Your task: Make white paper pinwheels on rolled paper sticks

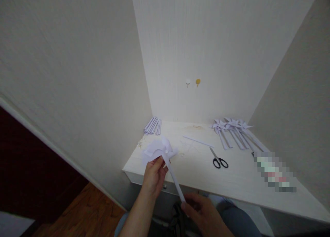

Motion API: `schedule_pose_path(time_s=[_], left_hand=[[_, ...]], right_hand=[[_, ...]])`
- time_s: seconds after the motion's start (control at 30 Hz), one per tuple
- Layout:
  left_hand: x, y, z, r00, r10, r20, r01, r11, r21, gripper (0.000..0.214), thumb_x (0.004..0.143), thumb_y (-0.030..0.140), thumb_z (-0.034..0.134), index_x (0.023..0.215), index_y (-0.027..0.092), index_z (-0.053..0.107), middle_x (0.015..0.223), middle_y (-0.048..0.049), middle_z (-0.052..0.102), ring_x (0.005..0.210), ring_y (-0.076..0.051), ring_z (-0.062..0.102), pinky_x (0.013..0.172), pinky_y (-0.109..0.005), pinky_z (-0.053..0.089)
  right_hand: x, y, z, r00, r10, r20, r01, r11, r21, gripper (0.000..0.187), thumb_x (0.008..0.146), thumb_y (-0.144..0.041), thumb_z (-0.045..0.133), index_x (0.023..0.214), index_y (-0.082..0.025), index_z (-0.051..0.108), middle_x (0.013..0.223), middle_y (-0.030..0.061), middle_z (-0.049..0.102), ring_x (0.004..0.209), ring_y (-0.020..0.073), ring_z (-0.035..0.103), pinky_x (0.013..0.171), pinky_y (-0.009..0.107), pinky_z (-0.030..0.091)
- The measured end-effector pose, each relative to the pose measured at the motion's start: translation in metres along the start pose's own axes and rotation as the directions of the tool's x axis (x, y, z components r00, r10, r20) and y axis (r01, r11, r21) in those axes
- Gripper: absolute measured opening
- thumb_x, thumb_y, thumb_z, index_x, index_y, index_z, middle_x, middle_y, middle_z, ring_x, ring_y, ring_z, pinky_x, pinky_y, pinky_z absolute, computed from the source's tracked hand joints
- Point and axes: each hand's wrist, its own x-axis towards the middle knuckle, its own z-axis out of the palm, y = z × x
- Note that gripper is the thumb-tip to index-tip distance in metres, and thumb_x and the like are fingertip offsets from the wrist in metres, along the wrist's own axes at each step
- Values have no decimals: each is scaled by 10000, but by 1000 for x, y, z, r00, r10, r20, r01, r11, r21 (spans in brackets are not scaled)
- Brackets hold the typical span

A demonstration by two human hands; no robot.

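Note:
A white paper pinwheel (174, 176) on a rolled paper stick slants down toward me over the front edge of the white table. My left hand (156, 170) is closed on it just below the curled blades, thumb on top. Lower down, the fingers of my right hand (197, 209) pinch the bottom end of the stick. Behind the blades, pale paper lies on the table, its outline partly hidden. Black-handled scissors (218, 160) rest to the right, blades pointing away from me, near a thin paper strip (198, 141).
Several rolled paper sticks (153, 126) lie at the back left. Several pinwheels (233, 132) lie at the back right. A pixelated item (274, 171) is at the right. Walls enclose the table (239, 185); two small hooks (197, 82) hang on the back one.

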Motion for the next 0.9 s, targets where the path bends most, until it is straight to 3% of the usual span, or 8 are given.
schedule_pose_path(time_s=[0.13, 0.23, 0.43, 0.57, 0.67, 0.8, 0.9], left_hand=[[7, -7, 1, 1000, -1, -3, 1, 997, 82, 404, 575, 452, 945, 806, 171, 769, 791, -34, 744, 716, -151, 650, 668, -268, 538], [12, -13, 1, 999, -23, 27, 19, 989, 147, 414, 590, 475, 924, 809, 158, 772, 823, -56, 747, 748, -160, 654, 667, -265, 527], [26, -45, -9, 997, -72, 36, 51, 908, 415, 459, 688, 481, 805, 1019, 167, 760, 813, -46, 720, 682, -156, 648, 606, -259, 477], [37, -77, -12, 997, -61, 54, 18, 813, 582, 376, 633, 482, 766, 828, 161, 739, 615, -5, 631, 552, -152, 553, 539, -267, 396], [44, -93, -10, 994, -33, 106, -48, 739, 672, 310, 632, 458, 736, 769, 180, 741, 605, -8, 618, 600, -179, 551, 588, -297, 418], [53, -97, -8, 987, -23, 160, -104, 669, 736, 307, 675, 468, 680, 778, 186, 744, 627, -22, 634, 638, -203, 564, 627, -319, 437], [58, -97, -8, 983, -25, 183, -126, 636, 761, 322, 686, 486, 660, 778, 187, 736, 624, -23, 633, 627, -208, 567, 624, -325, 446]], right_hand=[[-1, 11, 2, 996, -6, -92, -3, 996, -91, 368, 890, -505, 625, 917, -174, 783, 821, 67, 755, 761, 244, 662, 678, 320, 476], [3, 9, -5, 993, -11, -114, 3, 998, -64, 346, 884, -479, 628, 922, -171, 779, 805, 60, 750, 747, 230, 653, 678, 312, 475], [14, 14, -29, 956, 4, -292, -12, 1000, -25, 349, 837, -508, 644, 825, -175, 747, 724, 47, 715, 656, 200, 629, 611, 298, 472], [29, 17, -74, 894, -37, -446, -45, 984, -173, 459, 821, -614, 598, 826, -180, 747, 747, 69, 752, 641, 208, 673, 613, 305, 519], [45, 15, -123, 840, -50, -540, -109, 960, -258, 384, 861, -520, 588, 871, -172, 751, 782, 72, 766, 708, 213, 701, 678, 303, 537], [73, 8, -183, 768, -36, -640, -267, 890, -370, 238, 939, -357, 612, 911, -169, 755, 802, 62, 754, 819, 229, 714, 795, 327, 543], [96, 5, -211, 733, 1, -680, -381, 829, -410, 228, 983, -329, 649, 1114, -152, 709, 1069, 87, 737, 969, 230, 703, 893, 402, 570]])
